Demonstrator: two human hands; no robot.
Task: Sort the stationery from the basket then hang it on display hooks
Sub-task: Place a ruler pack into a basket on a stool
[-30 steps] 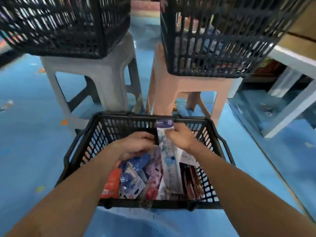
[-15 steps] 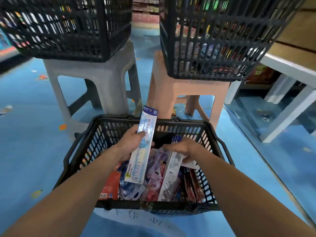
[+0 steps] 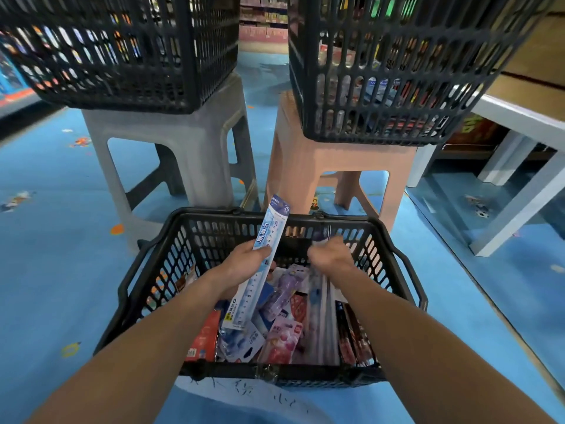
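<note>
Mid-frame, the left hand [image 3: 241, 266] clamps a ruler pack [image 3: 270, 237] above the basket [image 3: 305, 216], likely freeing the blurred right hand [image 3: 331, 256], grip unreadable, to rummage.

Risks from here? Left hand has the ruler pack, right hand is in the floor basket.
1. The left hand grips the long blue-and-white ruler pack only near its middle, so the pack may tilt or slip back into the black plastic basket.
2. The right hand is motion-blurred over a long pale pack and its grip is unclear. Lifting fast could drag neighbouring packets out with it.
</note>
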